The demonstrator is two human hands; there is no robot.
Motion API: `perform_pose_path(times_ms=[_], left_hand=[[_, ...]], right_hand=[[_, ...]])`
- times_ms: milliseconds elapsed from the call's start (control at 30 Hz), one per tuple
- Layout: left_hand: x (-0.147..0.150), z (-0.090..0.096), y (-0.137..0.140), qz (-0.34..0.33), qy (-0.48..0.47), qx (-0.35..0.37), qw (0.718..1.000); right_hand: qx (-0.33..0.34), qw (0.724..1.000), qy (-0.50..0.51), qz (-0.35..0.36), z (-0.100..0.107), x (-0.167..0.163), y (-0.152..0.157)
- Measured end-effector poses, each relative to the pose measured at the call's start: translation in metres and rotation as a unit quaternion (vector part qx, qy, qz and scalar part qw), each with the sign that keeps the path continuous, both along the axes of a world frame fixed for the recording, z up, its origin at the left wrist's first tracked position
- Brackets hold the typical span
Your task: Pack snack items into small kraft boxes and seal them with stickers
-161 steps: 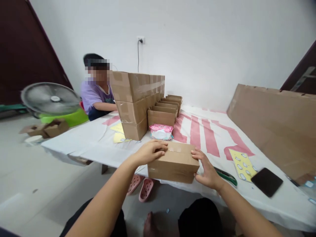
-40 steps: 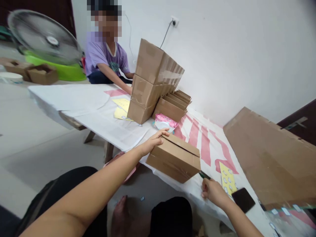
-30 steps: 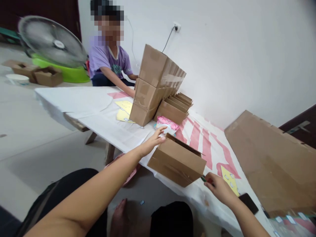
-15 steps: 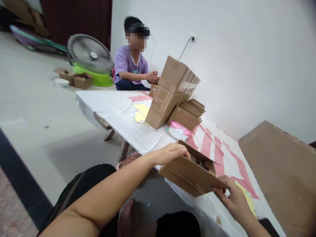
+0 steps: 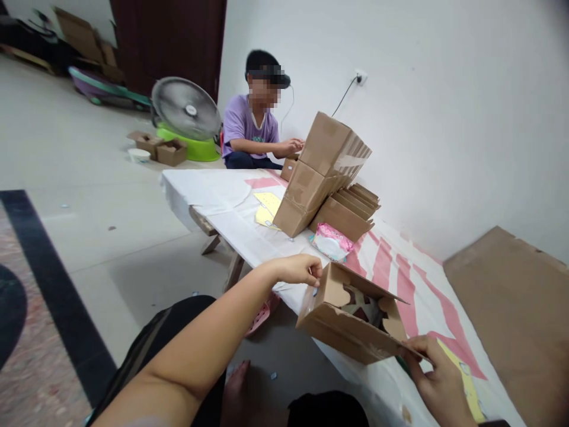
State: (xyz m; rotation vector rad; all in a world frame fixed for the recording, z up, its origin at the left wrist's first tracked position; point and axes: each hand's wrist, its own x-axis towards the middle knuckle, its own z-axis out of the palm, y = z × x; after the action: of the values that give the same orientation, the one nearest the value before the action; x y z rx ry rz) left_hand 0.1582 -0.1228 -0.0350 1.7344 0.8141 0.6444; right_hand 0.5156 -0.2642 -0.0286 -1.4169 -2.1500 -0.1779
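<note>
A small open cardboard box [image 5: 351, 332] lies tilted at the near edge of the cloth-covered table. Cut-out cardboard pieces and a greyish item that I cannot make out show inside it. My right hand [image 5: 438, 373] pinches the box at its right corner, thumb below and fingers on top of the flap. Beside the box's left end is my left hand [image 5: 302, 270], its fingers curled into a pinch. A tiny pale or bluish bit shows by its fingertips, too small to name. A pink wipes packet [image 5: 332, 242] lies just behind the box.
Stacked cardboard boxes [image 5: 311, 175] and a row of open boxes [image 5: 342, 216] stand farther back on the table [image 5: 200, 190]. A person in a purple shirt [image 5: 251, 127] sits beyond. A large cardboard sheet [image 5: 511, 308] is at right; a fan [image 5: 186, 110] stands on the floor.
My left hand has left the near flap and moved to the box's left end. The box's opening shows more of its inside. The whole view has shifted a little.
</note>
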Motion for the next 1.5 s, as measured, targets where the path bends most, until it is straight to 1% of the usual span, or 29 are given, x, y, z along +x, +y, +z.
perform_pose_path(times_ms=[100,233,367,500,700,900,967,1000,1067,1100,1133,1200,1267,1300,1333,1367,1400,1433,1500], left_hand=[[0.006,-0.011,0.005,0.023,-0.019,-0.025,0.999],[0.010,-0.024,0.010,-0.007,-0.038,-0.081,0.996],[0.011,-0.031,0.011,-0.031,-0.060,-0.109,0.992],[0.013,-0.035,0.013,-0.035,-0.071,-0.126,0.989],[0.013,-0.039,0.015,-0.027,-0.076,-0.151,0.985],[0.010,-0.033,0.011,-0.008,-0.109,-0.172,0.979],[0.007,-0.029,0.012,0.020,-0.135,-0.172,0.976],[0.006,-0.026,0.013,0.048,-0.154,-0.167,0.973],[0.003,-0.020,0.017,0.128,-0.201,-0.142,0.961],[0.003,-0.017,0.018,0.174,-0.226,-0.124,0.950],[0.003,-0.012,0.017,0.217,-0.249,-0.106,0.938],[0.005,0.000,0.010,0.298,-0.305,-0.056,0.903],[0.012,0.015,-0.006,0.337,-0.377,0.013,0.863],[0.018,0.023,-0.018,0.331,-0.411,0.050,0.848],[0.025,0.030,-0.031,0.303,-0.433,0.076,0.846],[0.034,0.034,-0.045,0.261,-0.439,0.087,0.856],[0.044,0.037,-0.060,0.209,-0.430,0.079,0.875],[0.056,0.036,-0.073,0.147,-0.410,0.052,0.899],[0.080,0.023,-0.095,0.020,-0.332,-0.037,0.942]], right_hand=[[-0.007,1.000,0.006,-0.016,-0.001,-0.002,0.001],[-0.024,0.999,0.014,-0.024,-0.002,-0.002,-0.001],[-0.019,0.999,0.013,-0.022,-0.004,0.001,-0.002],[-0.018,1.000,0.008,-0.023,-0.005,0.002,-0.001],[-0.002,0.998,0.033,-0.046,-0.006,-0.005,-0.002],[-0.014,0.998,0.033,-0.050,-0.010,-0.002,0.000],[-0.011,0.997,0.039,-0.066,-0.013,-0.001,0.005],[-0.008,0.996,0.045,-0.077,-0.014,-0.002,0.008],[0.000,0.994,0.057,-0.094,-0.017,-0.005,0.018],[0.005,0.993,0.063,-0.097,-0.019,-0.007,0.024],[0.011,0.993,0.069,-0.097,-0.021,-0.010,0.031],[0.026,0.992,0.083,-0.095,-0.023,-0.018,0.045],[0.041,0.989,0.100,-0.099,-0.024,-0.027,0.058],[0.047,0.988,0.110,-0.102,-0.024,-0.031,0.063],[0.050,0.986,0.121,-0.106,-0.024,-0.036,0.067],[0.046,0.984,0.134,-0.106,-0.024,-0.039,0.069],[0.032,0.983,0.150,-0.101,-0.024,-0.041,0.069],[0.016,0.980,0.174,-0.095,-0.024,-0.043,0.067],[-0.015,0.969,0.233,-0.083,-0.025,-0.044,0.056]])
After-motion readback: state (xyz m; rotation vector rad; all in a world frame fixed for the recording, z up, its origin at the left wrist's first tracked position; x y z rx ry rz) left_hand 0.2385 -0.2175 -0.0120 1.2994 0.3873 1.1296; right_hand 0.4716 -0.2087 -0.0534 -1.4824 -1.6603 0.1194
